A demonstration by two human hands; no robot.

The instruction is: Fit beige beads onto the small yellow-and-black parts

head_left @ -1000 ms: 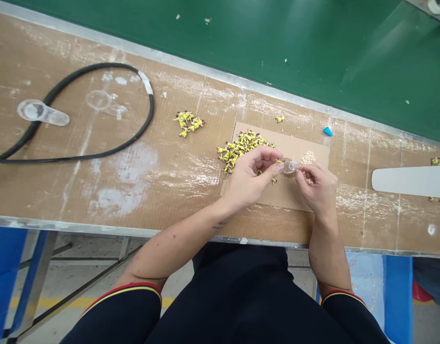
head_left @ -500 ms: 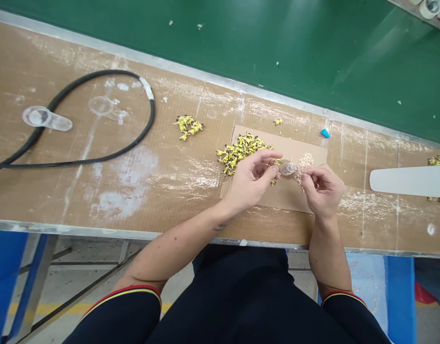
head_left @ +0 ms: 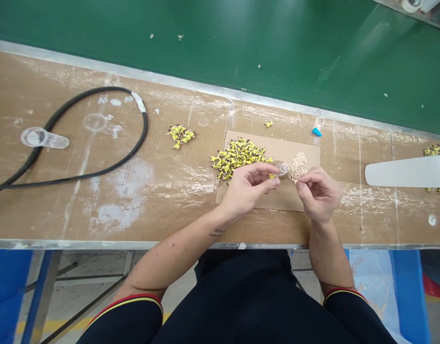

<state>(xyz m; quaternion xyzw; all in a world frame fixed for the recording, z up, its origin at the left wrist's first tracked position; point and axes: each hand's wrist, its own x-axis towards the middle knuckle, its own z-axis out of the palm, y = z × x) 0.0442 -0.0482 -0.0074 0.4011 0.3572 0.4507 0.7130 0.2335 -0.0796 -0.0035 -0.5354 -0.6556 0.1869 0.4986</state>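
Moved off the clear cup (head_left: 283,169), right hand (head_left: 322,195) presses fingertips together — left hand (head_left: 242,192) pinches the cup.

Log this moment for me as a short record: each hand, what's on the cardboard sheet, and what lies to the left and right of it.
Left hand: small clear plastic piece at the fingertips of the left hand; firmness of grip unclear
Right hand: thumb and finger of the right hand pinched beside the pale bits; anything between them too small to tell
On cardboard sheet: heap of yellow figures, partly over its left edge; pale bits
Left of sheet: small yellow cluster; looped black cable
Right of sheet: long white object
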